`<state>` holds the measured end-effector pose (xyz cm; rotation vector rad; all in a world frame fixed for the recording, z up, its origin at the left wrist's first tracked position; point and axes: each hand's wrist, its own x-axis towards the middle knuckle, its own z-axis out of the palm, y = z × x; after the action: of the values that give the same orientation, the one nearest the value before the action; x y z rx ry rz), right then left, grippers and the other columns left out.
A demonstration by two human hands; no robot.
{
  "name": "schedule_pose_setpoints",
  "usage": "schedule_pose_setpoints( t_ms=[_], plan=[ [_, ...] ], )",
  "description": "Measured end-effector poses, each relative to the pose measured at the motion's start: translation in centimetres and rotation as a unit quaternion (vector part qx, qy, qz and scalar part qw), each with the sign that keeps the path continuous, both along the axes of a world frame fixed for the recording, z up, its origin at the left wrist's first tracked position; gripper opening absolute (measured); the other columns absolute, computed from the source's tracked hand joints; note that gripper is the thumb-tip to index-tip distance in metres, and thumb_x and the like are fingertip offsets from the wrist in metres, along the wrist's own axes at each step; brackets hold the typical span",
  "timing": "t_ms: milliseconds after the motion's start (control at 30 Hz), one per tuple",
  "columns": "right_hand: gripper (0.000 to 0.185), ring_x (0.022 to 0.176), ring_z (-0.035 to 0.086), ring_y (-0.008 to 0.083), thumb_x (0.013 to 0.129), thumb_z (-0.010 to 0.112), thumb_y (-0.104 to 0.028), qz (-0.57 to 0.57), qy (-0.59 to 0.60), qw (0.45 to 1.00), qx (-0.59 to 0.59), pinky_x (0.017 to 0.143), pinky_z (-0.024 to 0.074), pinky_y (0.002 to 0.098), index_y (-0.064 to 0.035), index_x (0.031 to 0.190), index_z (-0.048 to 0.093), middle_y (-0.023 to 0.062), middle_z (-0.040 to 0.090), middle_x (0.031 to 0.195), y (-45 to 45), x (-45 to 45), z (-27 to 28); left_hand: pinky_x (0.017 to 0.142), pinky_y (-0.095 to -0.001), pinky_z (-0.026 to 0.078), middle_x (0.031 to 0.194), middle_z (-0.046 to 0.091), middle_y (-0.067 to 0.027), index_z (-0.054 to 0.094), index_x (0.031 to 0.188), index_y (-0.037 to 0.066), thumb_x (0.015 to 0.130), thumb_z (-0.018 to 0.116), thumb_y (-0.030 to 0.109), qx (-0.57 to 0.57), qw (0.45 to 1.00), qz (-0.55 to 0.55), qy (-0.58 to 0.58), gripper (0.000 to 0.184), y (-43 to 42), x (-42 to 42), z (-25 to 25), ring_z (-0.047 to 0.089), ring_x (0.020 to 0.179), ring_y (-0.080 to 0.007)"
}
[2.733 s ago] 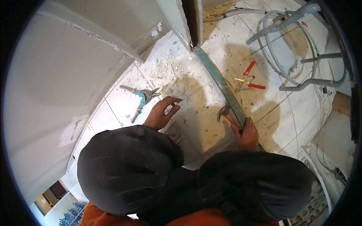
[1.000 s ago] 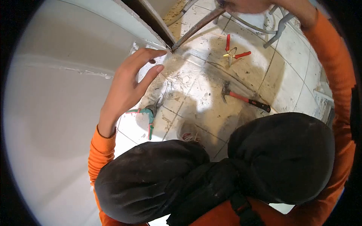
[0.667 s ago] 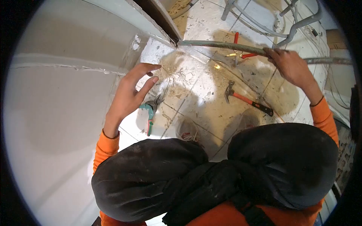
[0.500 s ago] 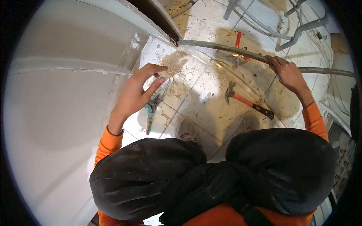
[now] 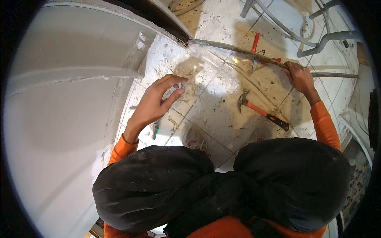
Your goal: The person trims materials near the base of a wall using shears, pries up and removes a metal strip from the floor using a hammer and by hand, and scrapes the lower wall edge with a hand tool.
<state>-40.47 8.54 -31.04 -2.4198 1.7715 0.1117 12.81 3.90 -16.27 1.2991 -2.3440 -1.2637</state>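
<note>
My right hand [image 5: 300, 79] is wrapped around a long, thin pipe [image 5: 234, 48] with a worn, greenish-brown surface. The pipe runs from the foot of the wall panel, across above the floor, to a free end at the right. My left hand [image 5: 158, 99] hovers above the floor near the panel, thumb and fingers apart, with nothing in it. Below it lie green-handled snips [image 5: 155, 130], mostly hidden by the hand. A claw hammer [image 5: 264, 112] with an orange and black handle rests on the tiles. Red-handled pliers [image 5: 255, 44] lie partly behind the pipe.
A pale wall panel [image 5: 75, 115] stands along the left. Grey metal tube legs [image 5: 317, 49] are at the upper right. Dust and rubble [image 5: 190, 65] cover parts of the tiled floor [image 5: 210, 131]. My shoes stand between the snips and the hammer.
My left hand has moved right, over the snips, which are now more covered. The pipe's right end shows farther left, with my right hand still around it.
</note>
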Motion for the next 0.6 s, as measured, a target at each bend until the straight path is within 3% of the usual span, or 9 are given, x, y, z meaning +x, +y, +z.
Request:
schedule_pose_setpoints(
  t_ms=[133, 233, 333, 433, 600],
  plan=[
    [0.039, 0.085, 0.072, 0.0434, 0.109, 0.054, -0.040, -0.030, -0.021, 0.999, 0.019, 0.074, 0.0564, 0.0541, -0.0062, 0.125, 0.066, 0.0213, 0.074, 0.093, -0.2, -0.2, -1.3, 0.100, -0.0425, 0.053, 0.125, 0.071, -0.0159, 0.069, 0.127, 0.001, 0.105, 0.067, 0.022, 0.013, 1.000, 0.003, -0.008, 0.031, 0.2, -0.4, 0.1, 0.069, 0.117, -0.0359],
    [0.034, 0.083, 0.070, 0.0445, 0.110, 0.055, -0.034, -0.049, -0.038, 0.996, 0.062, 0.073, 0.0544, 0.0535, -0.0017, 0.117, 0.065, 0.0215, 0.073, 0.092, 0.1, 1.1, 0.8, 0.101, -0.0432, 0.053, 0.126, 0.071, -0.0159, 0.069, 0.127, 0.001, 0.105, 0.066, 0.023, 0.022, 1.000, 0.012, -0.004, 0.031, 0.4, 0.0, -0.3, 0.069, 0.117, -0.0361],
    [0.038, 0.080, 0.069, 0.0458, 0.111, 0.052, -0.036, -0.079, -0.058, 0.989, 0.115, 0.072, 0.0528, 0.0544, -0.0015, 0.119, 0.065, 0.0234, 0.071, 0.085, 1.3, 2.1, 1.9, 0.101, -0.0434, 0.052, 0.126, 0.071, -0.0156, 0.069, 0.128, 0.001, 0.106, 0.065, 0.024, 0.027, 0.999, 0.020, -0.003, 0.032, 0.8, 0.4, -0.5, 0.068, 0.118, -0.0363],
    [0.037, 0.078, 0.068, 0.0489, 0.112, 0.049, -0.039, -0.105, -0.074, 0.983, 0.130, 0.071, 0.0510, 0.0600, -0.0048, 0.111, 0.062, 0.0267, 0.069, 0.080, 3.4, 4.3, 3.5, 0.100, -0.0383, 0.052, 0.124, 0.071, -0.0145, 0.069, 0.129, 0.002, 0.104, 0.068, 0.018, 0.020, 1.000, 0.021, 0.002, 0.030, 1.2, 0.8, -0.6, 0.069, 0.112, -0.0289],
    [0.043, 0.081, 0.069, 0.0498, 0.113, 0.044, -0.043, -0.156, -0.093, 0.968, 0.174, 0.075, 0.0513, 0.0595, -0.0033, 0.116, 0.062, 0.0276, 0.068, 0.080, 7.1, 8.1, 5.4, 0.102, -0.0387, 0.052, 0.125, 0.070, -0.0143, 0.069, 0.129, 0.001, 0.104, 0.068, 0.018, 0.010, 1.000, 0.013, 0.011, 0.030, 2.0, 1.2, -0.3, 0.068, 0.114, -0.0291]
  ],
)
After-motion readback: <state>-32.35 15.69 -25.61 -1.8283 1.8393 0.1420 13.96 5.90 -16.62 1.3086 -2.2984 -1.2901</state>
